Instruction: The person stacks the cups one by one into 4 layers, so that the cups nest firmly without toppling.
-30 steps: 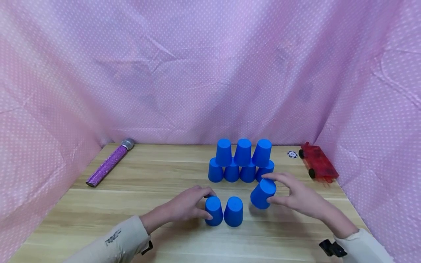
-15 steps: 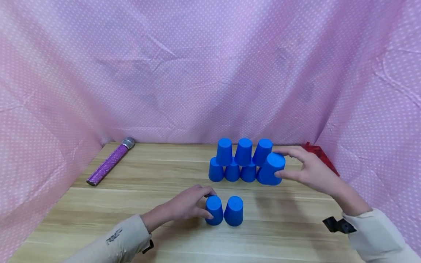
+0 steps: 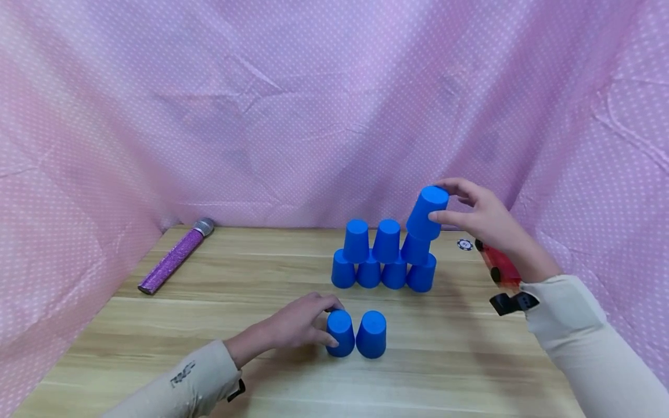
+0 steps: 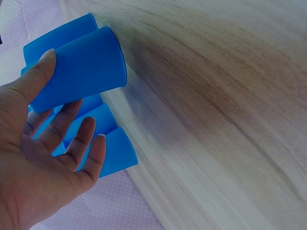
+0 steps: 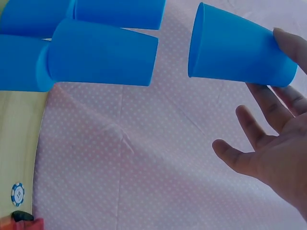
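My right hand (image 3: 483,217) pinches an upside-down blue cup (image 3: 428,212) between thumb and fingers, raised at the right end of the stacked cups. In the right wrist view a gap shows between this held cup (image 5: 240,48) and the upper-row cup (image 5: 103,55). The stack has a bottom row of several upside-down blue cups (image 3: 342,270) and three more (image 3: 356,241) on top of them. Nearer the front, my left hand (image 3: 300,325) grips a blue cup (image 3: 341,335) standing upside down on the table. Just right of it stands another blue cup (image 3: 371,335).
A purple glittery microphone (image 3: 172,261) lies at the table's left side. On the right are a poker chip (image 3: 464,244) and a red toy car (image 3: 499,267), partly hidden by my right arm. Pink dotted cloth (image 3: 313,116) hangs behind the wooden table (image 3: 251,261).
My right hand has lifted its cup from the front of the table, up and back past the lower row to above the upper row. My left hand stays on its cup.
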`<move>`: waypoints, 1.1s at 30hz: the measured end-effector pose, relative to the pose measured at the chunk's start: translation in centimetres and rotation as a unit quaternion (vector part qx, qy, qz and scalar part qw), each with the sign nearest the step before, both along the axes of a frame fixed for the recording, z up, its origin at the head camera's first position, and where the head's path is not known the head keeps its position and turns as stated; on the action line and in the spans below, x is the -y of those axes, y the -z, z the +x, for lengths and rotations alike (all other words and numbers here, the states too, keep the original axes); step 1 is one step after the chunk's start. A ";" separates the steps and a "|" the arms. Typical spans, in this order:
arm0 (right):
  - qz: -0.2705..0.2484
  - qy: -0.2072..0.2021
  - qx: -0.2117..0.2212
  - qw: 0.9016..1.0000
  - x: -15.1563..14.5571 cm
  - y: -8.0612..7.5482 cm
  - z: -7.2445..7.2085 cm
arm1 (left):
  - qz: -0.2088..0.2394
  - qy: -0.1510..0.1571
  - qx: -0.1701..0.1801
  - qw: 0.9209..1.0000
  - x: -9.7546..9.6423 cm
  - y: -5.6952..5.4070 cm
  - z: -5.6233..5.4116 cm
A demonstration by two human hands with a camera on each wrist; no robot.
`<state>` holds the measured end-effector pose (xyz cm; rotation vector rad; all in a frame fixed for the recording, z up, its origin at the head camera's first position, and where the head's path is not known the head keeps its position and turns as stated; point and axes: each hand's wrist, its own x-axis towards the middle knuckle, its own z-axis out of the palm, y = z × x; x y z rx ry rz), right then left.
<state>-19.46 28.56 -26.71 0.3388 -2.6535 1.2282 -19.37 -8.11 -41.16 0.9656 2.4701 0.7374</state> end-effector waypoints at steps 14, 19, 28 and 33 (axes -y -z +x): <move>-0.036 -0.008 0.018 0.999 0.7 0.3 -3.6 | 0.003 0.004 -0.006 1.000 0.1 0.2 0.0; -0.048 -0.011 0.022 0.999 0.7 0.9 -4.4 | 0.002 -0.003 -0.004 1.000 0.1 0.0 0.1; -0.057 -0.019 0.030 0.998 1.0 1.5 -5.1 | -0.009 -0.001 -0.005 1.000 0.0 -0.1 0.0; -0.057 -0.020 0.027 0.998 1.3 1.7 -5.3 | -0.007 0.003 -0.008 1.000 0.0 0.0 -0.2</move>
